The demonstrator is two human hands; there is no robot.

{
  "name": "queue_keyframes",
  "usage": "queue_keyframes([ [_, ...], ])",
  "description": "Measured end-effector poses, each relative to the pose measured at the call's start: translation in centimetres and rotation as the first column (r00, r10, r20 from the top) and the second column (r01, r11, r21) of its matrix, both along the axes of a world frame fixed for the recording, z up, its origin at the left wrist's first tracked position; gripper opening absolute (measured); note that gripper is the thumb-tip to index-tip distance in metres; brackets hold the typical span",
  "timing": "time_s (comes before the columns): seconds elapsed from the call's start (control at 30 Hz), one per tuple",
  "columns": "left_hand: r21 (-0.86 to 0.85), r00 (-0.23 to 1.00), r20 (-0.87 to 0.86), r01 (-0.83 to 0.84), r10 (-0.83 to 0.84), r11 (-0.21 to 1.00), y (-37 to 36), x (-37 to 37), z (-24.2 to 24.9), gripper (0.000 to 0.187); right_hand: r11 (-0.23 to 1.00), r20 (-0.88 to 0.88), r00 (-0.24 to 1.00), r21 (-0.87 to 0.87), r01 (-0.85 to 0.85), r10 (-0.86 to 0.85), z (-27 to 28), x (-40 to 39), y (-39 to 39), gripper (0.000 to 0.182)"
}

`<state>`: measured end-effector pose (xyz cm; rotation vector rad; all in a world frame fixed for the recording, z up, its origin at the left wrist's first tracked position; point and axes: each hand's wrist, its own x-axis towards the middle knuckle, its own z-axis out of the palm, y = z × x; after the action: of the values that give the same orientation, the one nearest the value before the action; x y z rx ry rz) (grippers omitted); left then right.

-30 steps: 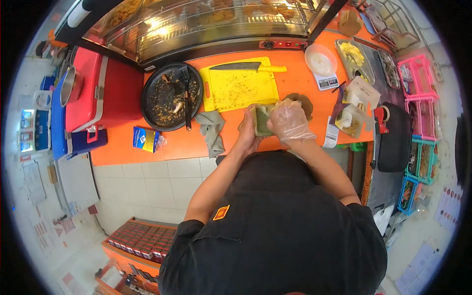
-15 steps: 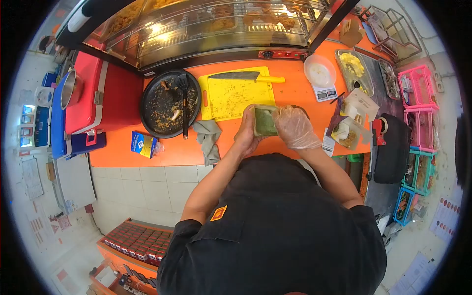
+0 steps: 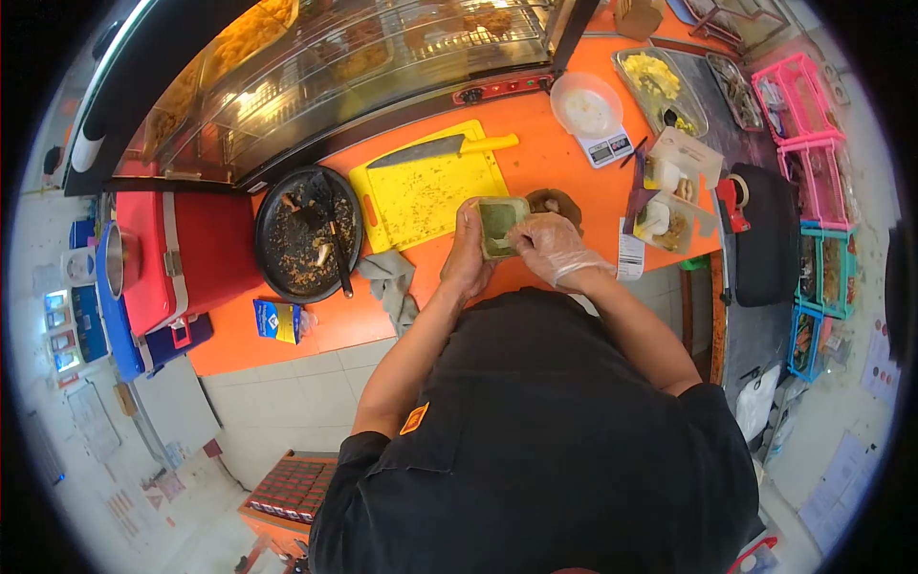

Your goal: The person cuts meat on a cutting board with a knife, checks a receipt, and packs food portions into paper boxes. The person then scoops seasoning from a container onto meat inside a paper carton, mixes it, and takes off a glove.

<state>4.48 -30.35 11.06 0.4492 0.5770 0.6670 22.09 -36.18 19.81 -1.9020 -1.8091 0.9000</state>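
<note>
Clamps left hand [image 3: 466, 251] on green tub [image 3: 499, 226] by yellow board's [image 3: 435, 189] near right corner, keeps gloved right hand [image 3: 557, 249] at tub's right rim, can't tell if pinching anything, with knife [image 3: 490, 143] on board, black pan [image 3: 275, 263] left, scale [image 3: 609, 149] right of board.

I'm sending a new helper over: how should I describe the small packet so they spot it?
On the orange counter, find the round black pan beside the red cooler. Between that pan and the counter's front edge lies the small packet. Its blue and yellow print sets it apart from the plain grey cloth nearby.
</note>
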Motion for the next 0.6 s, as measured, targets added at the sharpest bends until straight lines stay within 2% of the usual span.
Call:
queue_keyframes([
  [0.1, 0.009, 0.998, -0.059, -0.013, 0.013, 1.000, -0.1, 0.1, -0.1, 0.049, 0.998, 0.004, 0.999, -0.039, 0.043, -0.043, 0.1, 0.2, 0.2, 0.030],
  [0.23, -0.017, 1.000, -0.008, -0.004, 0.004, 1.000, 0.1, -0.2, -0.4, 0.050, 0.997, -0.039, 0.997, -0.012, 0.070, -0.071, -0.5, 1.5, 0.0, 0.028],
  [0.3, -0.007, 1.000, 0.013, -0.004, 0.004, 1.000, 0.1, -0.2, -0.4, 0.050, 0.988, -0.144, 0.979, -0.081, 0.134, -0.144, -0.2, 2.1, -0.1, 0.023],
  [0.33, -0.009, 1.000, 0.013, 0.001, -0.001, 1.000, 0.2, -0.3, -0.4, 0.050, 0.987, -0.144, 0.978, -0.083, 0.139, -0.150, 0.1, 2.2, -0.2, 0.023],
  [0.4, -0.010, 0.999, 0.029, 0.017, -0.017, 1.000, 0.3, -0.4, -0.8, 0.050, 0.955, -0.284, 0.918, -0.185, 0.230, -0.276, 0.9, 2.7, -0.5, 0.021],
  [0.53, -0.042, 0.999, 0.025, 0.021, -0.020, 0.999, 0.2, -1.2, -1.1, 0.050, 0.941, -0.299, 0.892, -0.130, 0.313, -0.338, -1.2, 5.3, -1.4, 0.020],
  [0.6, -0.023, 0.993, -0.119, 0.003, -0.006, 1.000, -0.2, -1.8, -0.5, 0.074, 0.889, -0.294, 0.839, -0.128, 0.441, -0.458, -1.6, 6.7, -2.0, 0.025],
])
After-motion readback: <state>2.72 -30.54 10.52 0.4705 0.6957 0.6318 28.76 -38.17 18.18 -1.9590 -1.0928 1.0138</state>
